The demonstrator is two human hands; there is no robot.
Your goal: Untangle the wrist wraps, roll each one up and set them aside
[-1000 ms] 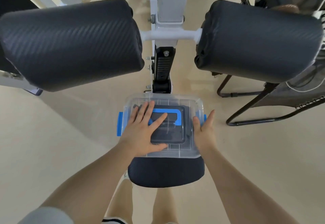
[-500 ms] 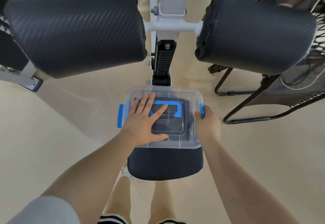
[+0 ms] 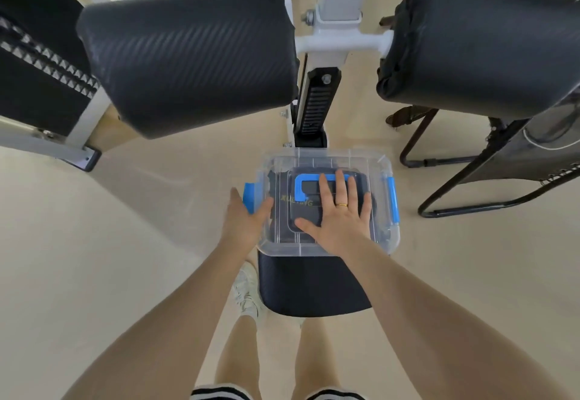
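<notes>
- Clear plastic box [image 3: 326, 161] sits on the dark seat pad [image 3: 310, 286] of the gym machine, lid on.
- Your right hand [image 3: 337, 211] lies flat on the lid, fingers spread and straight, pressing down. Fingertips overlap the blue lid handle [image 3: 303, 184]; a gold ring [image 3: 342, 205] shows on 1 finger.
- Your left hand [image 3: 248, 217] is at the box's left side, fingers fairly straight, touching the blue left latch [image 3: 249, 195], which stands flipped out from the wall. Can't tell if any finger hooks under it.
- Blue right latch [image 3: 392, 198] lies flat against the box's right side, no hand on it.
- Wrist wraps [image 3: 284, 211]: only a dark mass visible through the lid, inside the box; can't make out individual wraps or tangles.
- 2 black roller pads [image 3: 188, 54] hang above and beyond the box, 1 on each side of the white post [image 3: 342, 1].
- A black tube frame [image 3: 455, 161] stands on the floor to the right, apart from the box.
</notes>
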